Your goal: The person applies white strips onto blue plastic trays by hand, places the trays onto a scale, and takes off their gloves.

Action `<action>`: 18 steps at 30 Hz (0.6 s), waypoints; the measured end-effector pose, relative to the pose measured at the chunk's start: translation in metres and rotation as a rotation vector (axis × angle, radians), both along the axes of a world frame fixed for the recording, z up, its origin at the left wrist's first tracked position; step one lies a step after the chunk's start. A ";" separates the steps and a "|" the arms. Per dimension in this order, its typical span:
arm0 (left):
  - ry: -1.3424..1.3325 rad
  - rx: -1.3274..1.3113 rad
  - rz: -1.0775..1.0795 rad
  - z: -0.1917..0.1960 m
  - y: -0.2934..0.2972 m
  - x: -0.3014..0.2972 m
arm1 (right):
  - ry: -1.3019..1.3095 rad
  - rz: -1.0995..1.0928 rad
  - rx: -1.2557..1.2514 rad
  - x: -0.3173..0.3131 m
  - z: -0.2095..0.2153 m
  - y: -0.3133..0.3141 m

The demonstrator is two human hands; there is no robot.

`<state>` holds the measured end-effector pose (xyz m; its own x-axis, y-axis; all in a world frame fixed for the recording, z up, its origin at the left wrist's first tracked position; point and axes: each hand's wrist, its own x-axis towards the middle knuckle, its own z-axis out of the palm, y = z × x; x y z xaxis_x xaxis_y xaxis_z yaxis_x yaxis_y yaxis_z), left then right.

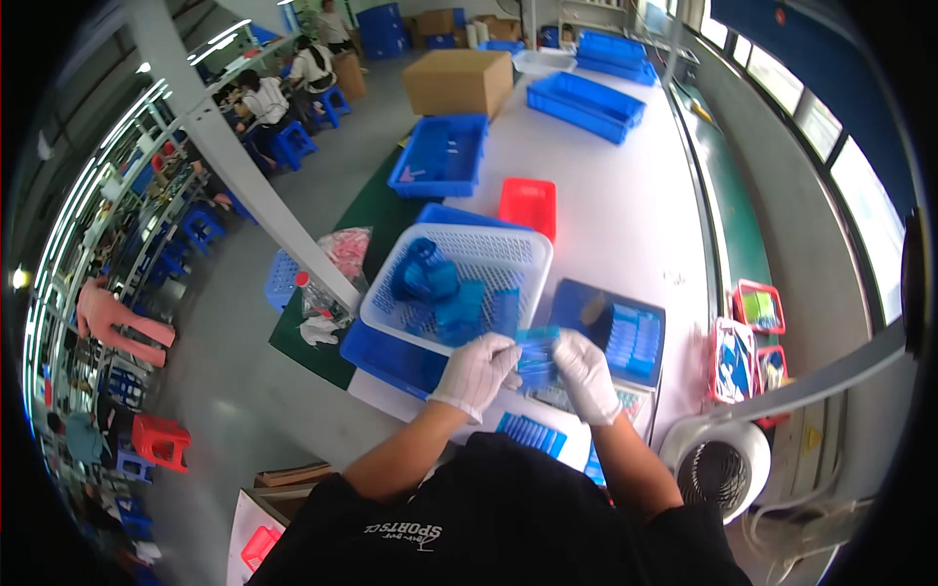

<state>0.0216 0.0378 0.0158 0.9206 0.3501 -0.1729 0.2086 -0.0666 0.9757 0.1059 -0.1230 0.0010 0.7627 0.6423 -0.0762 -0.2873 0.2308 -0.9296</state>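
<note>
My left hand (475, 376) and my right hand (587, 378), both in white gloves, are closed on a small stack of translucent blue plastic pieces (536, 357), one at each side. Motion blurs the stack, so its exact kind cannot be made out. Just beyond my left hand stands a white perforated basket (535, 256), holding loose blue plastic pieces (430, 273). Beside my right hand, a dark blue tray (578, 295) carries a neat row of blue pieces (633, 340). Another row of blue pieces (531, 434) lies close to my body, below the hands.
A red bin (529, 203), blue crates (584, 107) and a cardboard box (457, 82) stand farther along the white table. At right are a white fan (715, 467) and small red baskets (732, 360). A slanted metal post (239, 161) rises at left. People sit at distant benches.
</note>
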 end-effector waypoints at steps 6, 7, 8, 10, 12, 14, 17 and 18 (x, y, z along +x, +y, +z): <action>-0.088 0.651 0.031 -0.001 -0.003 -0.012 | 0.006 -0.096 -0.134 -0.010 -0.002 -0.002; -0.030 0.664 0.136 -0.001 -0.003 -0.012 | -0.096 -0.147 -0.177 -0.007 -0.004 -0.001; 0.032 0.675 0.239 -0.001 -0.002 -0.012 | -0.036 -0.164 -0.138 -0.003 -0.004 0.001; -0.043 0.651 0.201 -0.002 0.006 -0.010 | -0.047 -0.196 -0.263 0.008 -0.007 0.000; -0.172 0.601 0.275 -0.001 0.013 -0.008 | -0.113 -0.280 -0.306 0.023 -0.016 0.003; -0.173 0.566 0.320 -0.001 0.022 -0.008 | -0.013 -0.319 -0.364 0.042 -0.044 0.001; -0.151 0.368 0.351 0.012 0.023 -0.018 | -0.066 -0.325 -0.374 0.048 -0.059 -0.004; -0.106 0.348 0.346 0.011 0.025 -0.024 | -0.027 -0.302 -0.343 0.048 -0.062 -0.004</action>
